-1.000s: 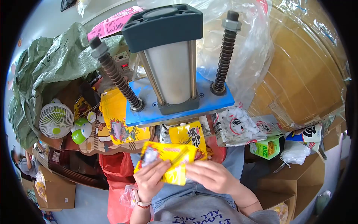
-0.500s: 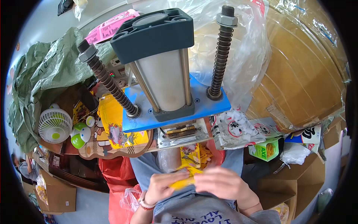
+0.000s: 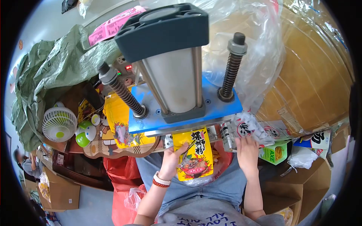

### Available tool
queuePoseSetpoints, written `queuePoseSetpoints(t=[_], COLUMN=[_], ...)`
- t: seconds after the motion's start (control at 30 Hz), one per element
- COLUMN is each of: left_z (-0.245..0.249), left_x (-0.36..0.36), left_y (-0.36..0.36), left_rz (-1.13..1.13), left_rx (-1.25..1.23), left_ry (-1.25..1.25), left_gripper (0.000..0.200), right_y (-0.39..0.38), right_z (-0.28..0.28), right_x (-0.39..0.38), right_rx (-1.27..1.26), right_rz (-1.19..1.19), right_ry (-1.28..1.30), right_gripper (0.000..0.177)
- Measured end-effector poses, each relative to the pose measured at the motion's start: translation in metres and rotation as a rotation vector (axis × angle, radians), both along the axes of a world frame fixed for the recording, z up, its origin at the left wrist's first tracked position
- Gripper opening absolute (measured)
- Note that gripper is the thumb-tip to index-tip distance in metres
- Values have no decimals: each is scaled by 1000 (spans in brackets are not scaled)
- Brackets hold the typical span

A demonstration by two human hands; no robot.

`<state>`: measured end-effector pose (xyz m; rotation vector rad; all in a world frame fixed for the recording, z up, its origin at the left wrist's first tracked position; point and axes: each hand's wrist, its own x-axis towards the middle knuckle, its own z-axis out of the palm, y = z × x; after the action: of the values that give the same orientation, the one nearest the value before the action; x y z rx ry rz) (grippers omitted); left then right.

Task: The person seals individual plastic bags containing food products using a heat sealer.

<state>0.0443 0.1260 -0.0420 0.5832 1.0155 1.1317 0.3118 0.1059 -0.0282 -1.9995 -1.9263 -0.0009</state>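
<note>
My left hand (image 3: 171,162) is closed on the left edge of a flat yellow pouch (image 3: 197,160) with black and white lettering and a food picture. The pouch's top end lies under the blue plate (image 3: 181,113) of a press with a grey cylinder (image 3: 171,84). My right hand (image 3: 247,155) is stretched out over an opened printed plastic bag, its fingers reaching to a pile of small white pieces (image 3: 249,124). The fingers look apart, though their tips are partly lost among the pieces.
Spring rods (image 3: 230,73) rise from the press plate. Yellow pouches (image 3: 124,130) lie at the left beside a small white fan (image 3: 59,124). A green AXE box (image 3: 274,153) stands right of my right hand, with open cardboard boxes (image 3: 313,180) below. A red bag (image 3: 120,180) hangs at left.
Both hands were together over my lap with blurred yellow material. Now they are apart: the left has brought the pouch forward to the press, the right has gone to the white pieces.
</note>
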Motion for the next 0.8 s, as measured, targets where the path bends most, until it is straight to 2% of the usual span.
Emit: queuePoseSetpoints(t=[0.03, 0.1, 0.13, 0.2, 0.27, 0.3, 0.33, 0.37, 0.4, 0.43, 0.5, 0.53, 0.6, 0.7, 0.77, 0.8], left_z=[5, 14, -12, 20, -8, -16, -25, -29, -32, -30, -17, -6, 17, 45, 63, 69], left_x=[-6, -26, -54, -79, -119, -124, -132, -138, -142, -139, -121, -110, -86, -62, -56, -55], left_y=[3, 6, 12, 8, 3, -7, -18, -24, -32, -37, -46, -53, -65, -76, -81, -83], left_rz=[-104, -189, -88, 242, -5, -103, -130, -165, -69, 35, 240, 238, 226, 161, 41, 6], left_rx=[-48, 113, 182, 547, 378, 372, 494, 619, 730, 688, 690, 685, 695, 877, 1039, 1112], left_ry=[29, 351, 598, 1640, 2013, 1918, 1875, 1827, 1762, 1611, 1376, 1351, 1305, 1360, 1418, 1355], left_gripper=[25, 29, 54, 82, 98, 88, 79, 71, 45, 40, 41, 43, 45, 45, 44, 42], right_y=[-6, -11, -9, -11, -11, -11, -8, -7, -11, -16, -25, -36, -34, -31, -39, -44], right_z=[0, 7, 9, 10, 7, 5, 10, 22, 33, 42, 66, 81, 82, 80, 81, 94], right_x=[0, 5, 9, 17, 18, 16, 12, 4, -5, -12, -31, -46, -58, -79, -79, -74], right_rx=[-12, 3, 9, 69, 36, 3, 6, 77, 141, 134, 244, 190, 464, 301, 276, 286], right_rz=[11, 219, 224, 314, 273, 233, 235, 231, 225, 220, 351, 340, 667, 864, 1000, 1061], right_ry=[2, 178, 173, 308, 398, 485, 490, 611, 729, 731, 813, 886, 523, 373, 356, 352], right_gripper=[21, 25, 25, 27, 27, 30, 30, 29, 28, 28, 24, 23, 26, 28, 29, 27])
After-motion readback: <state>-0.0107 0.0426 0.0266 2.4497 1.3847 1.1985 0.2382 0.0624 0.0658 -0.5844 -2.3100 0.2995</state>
